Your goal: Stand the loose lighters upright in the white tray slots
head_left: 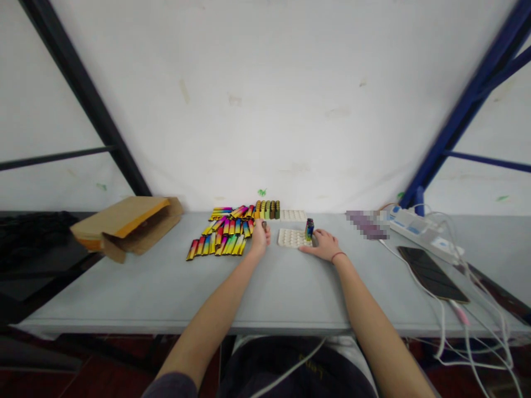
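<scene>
My left hand (260,237) is closed in a fist around what looks like a lighter, its dark end showing above the fingers. To its left lie many shiny rainbow-coloured lighters (224,235) in loose rows. My right hand (326,245) lies with thumb and fingers spread at the right end of a white tray with round holes (290,237). A few dark-topped lighters (309,229) stand upright at that end, close to the fingertips; whether they touch is unclear. Behind my left hand, upright yellow-green and orange lighters (267,209) stand in rows beside another white tray (293,214).
An open brown cardboard box (128,224) lies at the left on the grey table (290,293). A phone (431,273), a white power strip (423,235) and loose cables are on the right. A white wall stands behind, with a blue post (460,116) at right.
</scene>
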### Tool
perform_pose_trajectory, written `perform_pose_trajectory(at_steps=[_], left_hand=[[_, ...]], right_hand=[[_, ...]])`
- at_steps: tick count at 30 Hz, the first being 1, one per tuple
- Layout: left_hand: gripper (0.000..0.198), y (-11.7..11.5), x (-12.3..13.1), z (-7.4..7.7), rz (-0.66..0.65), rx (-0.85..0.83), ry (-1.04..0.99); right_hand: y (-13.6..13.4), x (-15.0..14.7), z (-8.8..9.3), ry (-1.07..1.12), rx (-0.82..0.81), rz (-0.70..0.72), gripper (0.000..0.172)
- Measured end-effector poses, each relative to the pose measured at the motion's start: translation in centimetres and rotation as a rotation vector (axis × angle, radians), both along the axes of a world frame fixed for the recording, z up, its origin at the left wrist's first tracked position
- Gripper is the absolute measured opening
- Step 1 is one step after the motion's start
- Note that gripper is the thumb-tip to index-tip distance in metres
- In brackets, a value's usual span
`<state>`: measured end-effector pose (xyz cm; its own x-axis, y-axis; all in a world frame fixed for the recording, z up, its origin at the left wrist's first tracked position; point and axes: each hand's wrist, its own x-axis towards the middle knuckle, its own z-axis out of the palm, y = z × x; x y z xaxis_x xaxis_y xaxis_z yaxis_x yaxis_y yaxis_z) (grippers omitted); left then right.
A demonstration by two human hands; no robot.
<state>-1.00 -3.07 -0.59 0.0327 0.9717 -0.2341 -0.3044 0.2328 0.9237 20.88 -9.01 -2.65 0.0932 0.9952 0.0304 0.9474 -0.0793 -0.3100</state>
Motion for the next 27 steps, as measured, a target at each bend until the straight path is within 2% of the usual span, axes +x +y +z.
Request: perform_pose_trajectory(at_steps=[10, 21, 27], left_hand=[[0.040, 0.41, -0.04, -0.54, 0.091, 0.029, -0.008], [0.056, 0.40, -0.30, -0.54, 0.070, 0.046, -0.059], [0.050, 0.35, -0.26, -0.59, 0.053, 0.026, -0.041]], right_hand=[[-0.10, -0.12, 0.29, -0.011, -0.001, -0.001, 0.068], [-0.24, -0.45, 0.64, -0.011, -0.006, -0.008, 0.069], [-0.11, -0.37, 0.46, -0.021, -0.017, -0.009, 0.068]])
